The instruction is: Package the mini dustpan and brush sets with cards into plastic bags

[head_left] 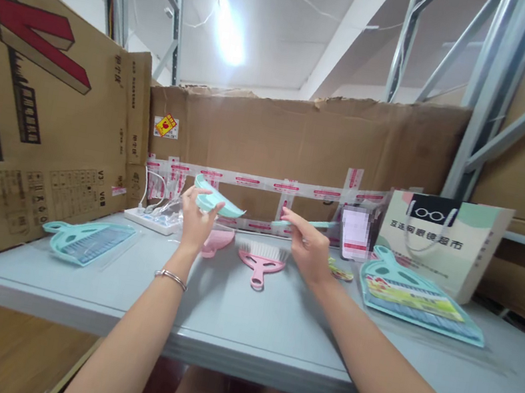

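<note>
My left hand point(198, 216) is closed around the edge of a teal dustpan point(218, 199), which I hold tilted in the air above the back of the table point(269, 333). My right hand point(308, 252) pinches a slim teal handle point(305, 224), lying almost level and pointing toward the dustpan. I judge it to be the matching brush, though I cannot see its bristles. The two pieces are near each other but apart, not yet fitted together.

As far as things lie, one teal set point(86, 241) rests flat at my left in what looks like clear wrapping. A stack of packed sets point(419, 302) with printed cards lies at my right. A pink brush point(261, 261) and a pink dustpan point(217, 239) lie loose just below my hands, so I take those as still unpaired.

The table is pale grey and smooth. A white power strip point(151, 221) sits at the back left, a phone point(354, 234) stands near the right, and a printed paper bag point(441, 245) stands behind the stack. A taped cardboard wall point(303, 136) closes off the back, and a big carton point(27, 114) leans at the left. Grey metal shelving point(484, 93) rises at the right under a bright ceiling light point(230, 32). The floor point(22, 350) below is wood.
</note>
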The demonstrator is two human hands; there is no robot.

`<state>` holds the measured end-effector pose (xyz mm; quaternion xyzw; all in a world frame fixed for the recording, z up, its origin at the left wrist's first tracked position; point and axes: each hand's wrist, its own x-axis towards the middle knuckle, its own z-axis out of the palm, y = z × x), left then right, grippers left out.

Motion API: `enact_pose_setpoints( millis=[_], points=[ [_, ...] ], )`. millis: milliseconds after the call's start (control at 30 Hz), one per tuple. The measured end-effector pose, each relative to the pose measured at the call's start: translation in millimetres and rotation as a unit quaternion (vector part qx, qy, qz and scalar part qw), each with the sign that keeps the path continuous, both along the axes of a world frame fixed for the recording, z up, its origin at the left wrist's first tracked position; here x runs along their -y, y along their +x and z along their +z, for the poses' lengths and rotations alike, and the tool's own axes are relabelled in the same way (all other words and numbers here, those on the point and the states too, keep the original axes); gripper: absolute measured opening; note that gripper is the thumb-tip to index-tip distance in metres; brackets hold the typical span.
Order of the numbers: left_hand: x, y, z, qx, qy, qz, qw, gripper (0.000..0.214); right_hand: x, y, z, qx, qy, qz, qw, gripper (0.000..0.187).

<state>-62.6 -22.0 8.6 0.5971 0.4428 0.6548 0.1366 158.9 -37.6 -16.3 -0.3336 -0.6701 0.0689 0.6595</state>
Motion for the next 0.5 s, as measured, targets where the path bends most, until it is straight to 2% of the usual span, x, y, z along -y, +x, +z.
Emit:
enact_pose_setpoints(
  millis=[67,133,300,400,500],
  points=[
    [-2,-2,-4.2,-0.101,-0.010,0.091,0.991,0.024,-1,-4,-5.4,0.003,-0.028,0.039,0.999,0.026],
    [-2,-2,-8.1,-0.184,-0.050,0.129,0.973,0.022,-8,-9,-13.1,0.055,-0.059,0.057,0.995,0.025],
    [-2,-8,-10.7,-0.281,-0.126,0.193,0.932,0.031,-20,-12,-20.7,0.203,-0.108,0.000,0.973,0.024],
    [-6,-16,-11.6,-0.351,-0.172,0.201,0.898,0.033,-18,-9,-17.5,0.276,-0.116,-0.029,0.954,0.028],
    [-11,-22,-17.2,-0.405,-0.223,0.161,0.872,0.029,-15,-7,-17.5,0.344,-0.133,-0.021,0.929,0.035]
  ],
)
